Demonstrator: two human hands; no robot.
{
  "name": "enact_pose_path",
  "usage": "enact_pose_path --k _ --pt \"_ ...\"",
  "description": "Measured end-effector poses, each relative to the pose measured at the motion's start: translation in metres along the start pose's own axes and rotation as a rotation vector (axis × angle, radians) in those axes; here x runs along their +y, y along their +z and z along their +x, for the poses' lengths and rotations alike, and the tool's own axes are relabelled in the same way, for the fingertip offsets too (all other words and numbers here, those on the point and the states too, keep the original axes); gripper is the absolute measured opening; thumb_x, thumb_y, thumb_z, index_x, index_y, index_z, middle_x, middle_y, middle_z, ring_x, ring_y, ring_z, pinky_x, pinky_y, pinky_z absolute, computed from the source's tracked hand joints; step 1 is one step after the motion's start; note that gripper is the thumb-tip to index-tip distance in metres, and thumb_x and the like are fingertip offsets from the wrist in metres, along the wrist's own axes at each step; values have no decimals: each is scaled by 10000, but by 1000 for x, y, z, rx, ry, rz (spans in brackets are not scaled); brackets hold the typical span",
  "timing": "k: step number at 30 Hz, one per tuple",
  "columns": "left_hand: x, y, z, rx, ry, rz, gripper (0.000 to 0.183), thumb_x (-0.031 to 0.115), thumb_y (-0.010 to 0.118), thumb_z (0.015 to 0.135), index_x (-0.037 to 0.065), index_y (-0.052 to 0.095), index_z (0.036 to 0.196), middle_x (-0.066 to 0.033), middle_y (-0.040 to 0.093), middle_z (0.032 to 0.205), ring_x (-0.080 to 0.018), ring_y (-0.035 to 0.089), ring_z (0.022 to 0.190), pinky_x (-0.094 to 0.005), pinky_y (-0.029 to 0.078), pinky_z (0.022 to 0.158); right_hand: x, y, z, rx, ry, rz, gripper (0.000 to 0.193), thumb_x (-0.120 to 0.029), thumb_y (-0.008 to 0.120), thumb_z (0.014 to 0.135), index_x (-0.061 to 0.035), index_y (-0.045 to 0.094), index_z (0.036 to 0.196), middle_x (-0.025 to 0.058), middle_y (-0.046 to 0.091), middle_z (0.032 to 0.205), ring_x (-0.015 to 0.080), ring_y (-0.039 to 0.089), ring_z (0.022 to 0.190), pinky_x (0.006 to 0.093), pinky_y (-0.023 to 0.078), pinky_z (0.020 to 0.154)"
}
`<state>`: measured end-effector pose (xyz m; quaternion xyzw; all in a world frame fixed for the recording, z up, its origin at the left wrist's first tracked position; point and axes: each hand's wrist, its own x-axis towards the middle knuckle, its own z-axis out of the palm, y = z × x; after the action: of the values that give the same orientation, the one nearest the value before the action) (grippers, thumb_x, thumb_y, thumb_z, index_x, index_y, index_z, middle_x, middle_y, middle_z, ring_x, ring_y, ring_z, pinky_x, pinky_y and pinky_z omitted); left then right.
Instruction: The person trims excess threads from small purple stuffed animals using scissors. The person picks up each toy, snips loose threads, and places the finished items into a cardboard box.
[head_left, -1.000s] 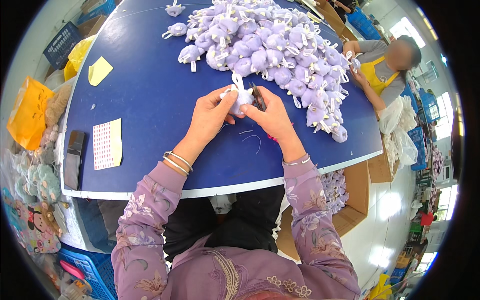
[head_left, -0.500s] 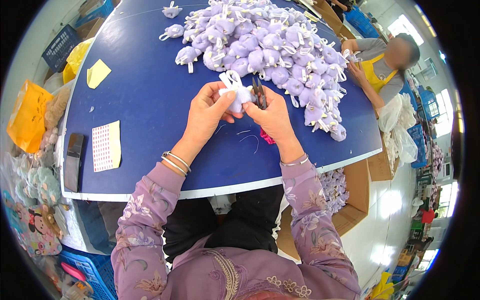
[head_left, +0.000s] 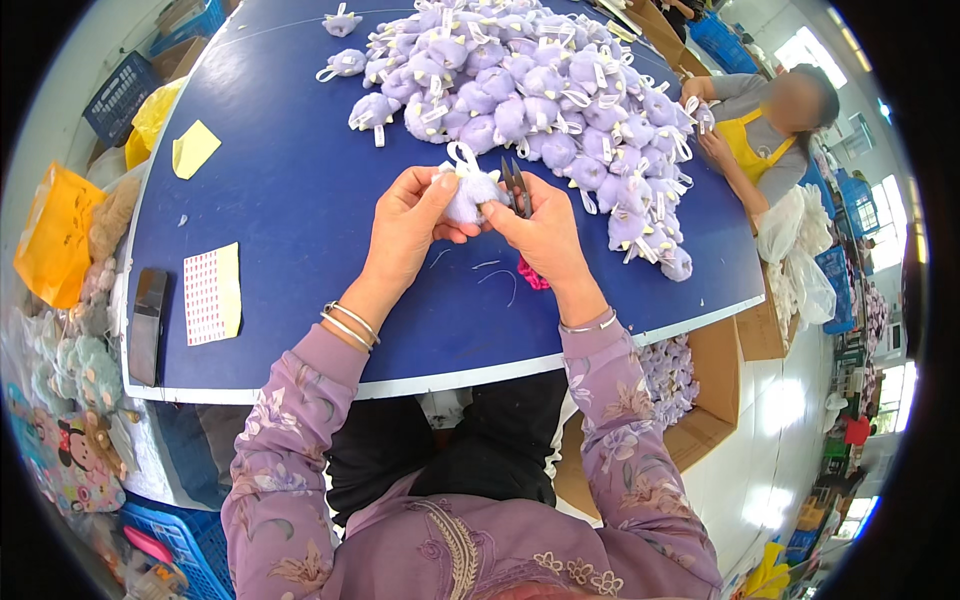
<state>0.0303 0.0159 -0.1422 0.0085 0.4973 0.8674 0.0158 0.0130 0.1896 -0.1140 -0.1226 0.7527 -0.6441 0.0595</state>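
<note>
Over the blue table (head_left: 300,250) I hold a small fluffy lilac plush piece (head_left: 467,200) with a white ribbon loop standing up from its top. My left hand (head_left: 408,215) is closed on its left side, thumb in front. Thread snips (head_left: 514,184) sit in my right hand (head_left: 548,228), dark blades pointing away from me; their pink-wrapped handle shows below the palm. The right thumb and fingertips also pinch the plush's right side. Beyond my hands lies a big heap of similar lilac plush pieces (head_left: 520,100), many with white loops.
Left on the table are a sheet of red-marked stickers (head_left: 212,295), a yellow paper (head_left: 195,150) and a dark phone-like slab (head_left: 149,325). Loose threads lie near my hands. A cardboard box (head_left: 705,400) of plush pieces stands below right. A co-worker (head_left: 755,140) handles a piece at far right.
The plush has turned in my fingers, so more of its lilac fur shows and the loop stands more upright. Both hands stay nearly in place. The co-worker's hands shifted slightly.
</note>
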Motion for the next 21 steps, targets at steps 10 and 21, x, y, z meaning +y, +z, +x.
enact_pose_path --k 10,21 --pt "-10 -10 5 59 59 -13 215 269 546 995 87 508 887 -73 639 806 -137 634 633 -245 507 545 7 -5 3 -106 39 337 202 -171 626 923 0 598 1027 60 654 760 10 392 477 186 278 405" --pt "-4 -3 2 15 33 0 199 256 573 981 77 536 904 -73 656 838 -123 634 657 -229 475 551 9 -9 6 -103 84 399 187 -170 654 899 -28 551 965 -33 492 671 7 379 479 190 268 402"
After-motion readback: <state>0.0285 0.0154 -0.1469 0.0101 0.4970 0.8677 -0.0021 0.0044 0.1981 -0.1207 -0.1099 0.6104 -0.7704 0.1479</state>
